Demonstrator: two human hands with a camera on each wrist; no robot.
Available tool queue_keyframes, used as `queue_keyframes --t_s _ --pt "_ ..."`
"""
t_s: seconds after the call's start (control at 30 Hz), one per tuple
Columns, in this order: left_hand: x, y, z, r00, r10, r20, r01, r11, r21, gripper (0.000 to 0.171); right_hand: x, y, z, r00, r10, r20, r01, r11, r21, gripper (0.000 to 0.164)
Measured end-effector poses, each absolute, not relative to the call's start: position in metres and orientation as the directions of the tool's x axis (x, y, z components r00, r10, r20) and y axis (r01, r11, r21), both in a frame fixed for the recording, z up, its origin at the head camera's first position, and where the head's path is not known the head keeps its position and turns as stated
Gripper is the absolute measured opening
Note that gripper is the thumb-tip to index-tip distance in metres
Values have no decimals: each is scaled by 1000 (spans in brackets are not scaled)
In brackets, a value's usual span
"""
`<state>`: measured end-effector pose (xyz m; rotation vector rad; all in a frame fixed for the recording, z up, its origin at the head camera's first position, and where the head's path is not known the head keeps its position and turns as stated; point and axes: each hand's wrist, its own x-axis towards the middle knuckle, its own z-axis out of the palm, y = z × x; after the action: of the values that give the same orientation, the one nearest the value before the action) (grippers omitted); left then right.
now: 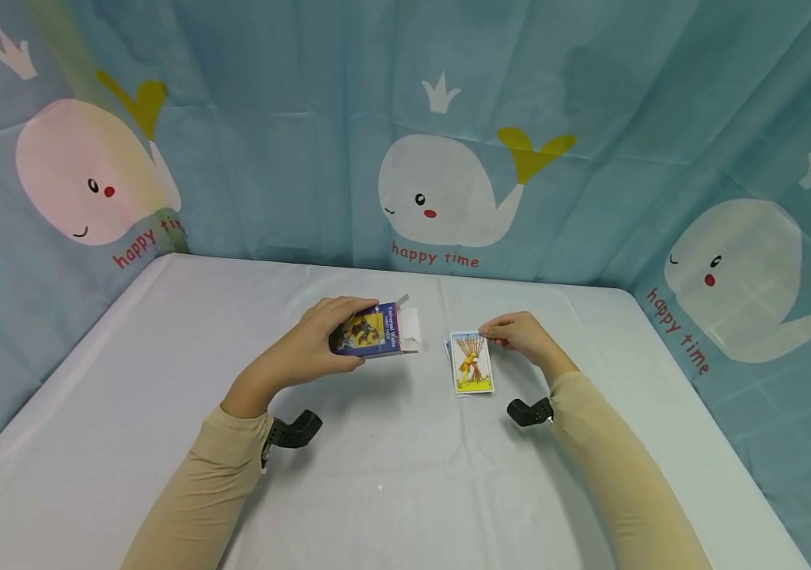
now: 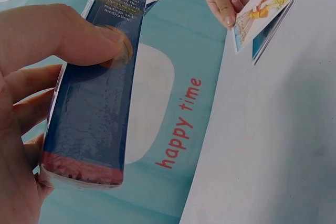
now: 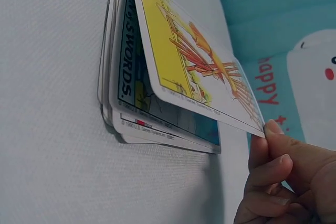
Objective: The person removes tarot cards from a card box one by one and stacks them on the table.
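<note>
My left hand (image 1: 316, 336) grips a blue tarot card box (image 1: 369, 331) by its sides, holding it above the white table, thumb on the narrow side in the left wrist view. The box's white end flap (image 1: 410, 326) stands open toward the right. With thumb and fingertips, my right hand (image 1: 522, 336) pinches the corner of a tarot card (image 1: 472, 362) showing a figure with a bundle of rods. That card is tilted up at the pinched corner, over a small stack of cards (image 3: 118, 77) lying on the table. The stack's top card (image 3: 144, 98) reads "SWORDS".
A white cloth covers the table (image 1: 391, 491). Behind and at both sides hangs a blue curtain (image 1: 270, 158) printed with whales and "happy time". Black wrist-worn mounts (image 1: 294, 430) stick out from both forearms, close over the table.
</note>
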<state>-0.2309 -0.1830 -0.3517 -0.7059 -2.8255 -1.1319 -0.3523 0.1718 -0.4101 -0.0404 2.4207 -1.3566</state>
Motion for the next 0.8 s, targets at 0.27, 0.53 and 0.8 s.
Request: queue_keyframes --t_s 0.27,0.53,0.8 --pt "-231 -183 -352 -900 399 177 411 637 653 79 -356 172 -418 -933 -187 -309 148 583 -799 26" --pt "-232 -183 -354 -897 402 186 418 633 652 79 -358 168 -426 -945 -117 -304 160 647 -746 25" --pt "-233 -183 -354 -894 404 195 426 628 651 79 -355 163 -425 -952 -85 -294 160 681 -714 23"
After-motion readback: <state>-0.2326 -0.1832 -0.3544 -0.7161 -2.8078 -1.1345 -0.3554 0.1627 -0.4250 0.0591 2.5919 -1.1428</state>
